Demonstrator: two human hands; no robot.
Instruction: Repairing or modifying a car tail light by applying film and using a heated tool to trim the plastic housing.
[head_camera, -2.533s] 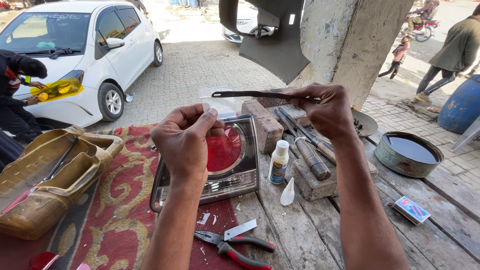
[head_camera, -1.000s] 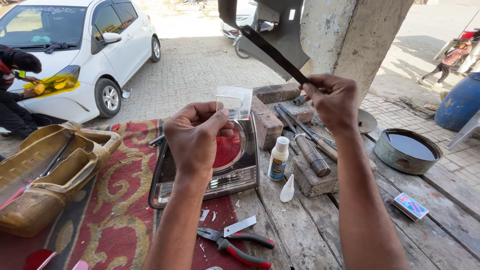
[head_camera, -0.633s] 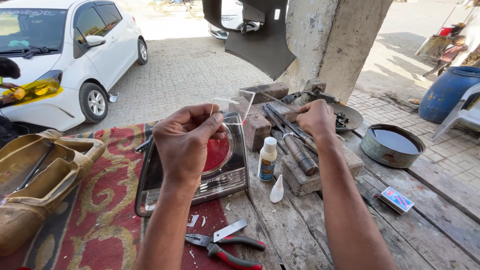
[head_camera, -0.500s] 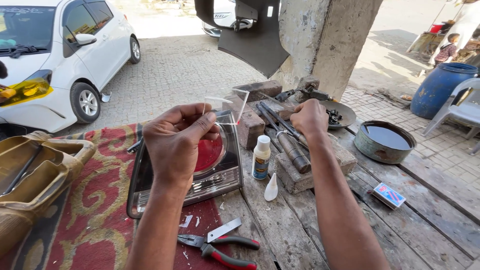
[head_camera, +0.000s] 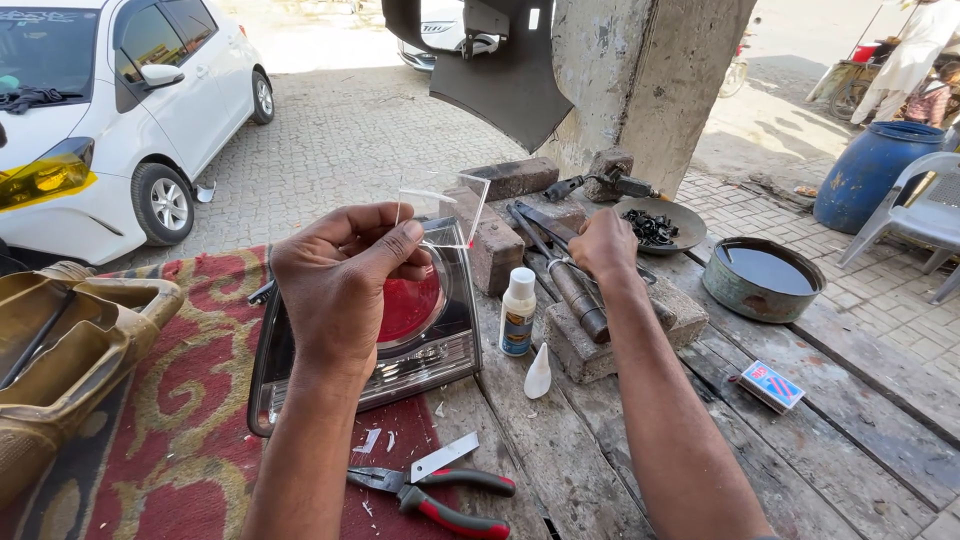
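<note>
There, small blue-and-red box (head_camera: 770, 386) flat on planks, right of right hand (head_camera: 603, 243).

Left hand (head_camera: 340, 275) pinches clear plastic piece (head_camera: 440, 212) above tail lamp (head_camera: 400, 345).

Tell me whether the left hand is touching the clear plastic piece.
Touching. The head view shows the left hand pinching the lower edge of the clear plastic piece between thumb and fingertips, holding it up above the tail light.

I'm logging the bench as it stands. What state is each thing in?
Clear plastic piece: pinched in the left hand, held up.
Right hand: resting on the tools, grip unclear.
Tail lamp: flat on the rug.
Glue bottle: upright, capped.
Pliers: lying shut.
Metal bowl: holds dark liquid.
</note>
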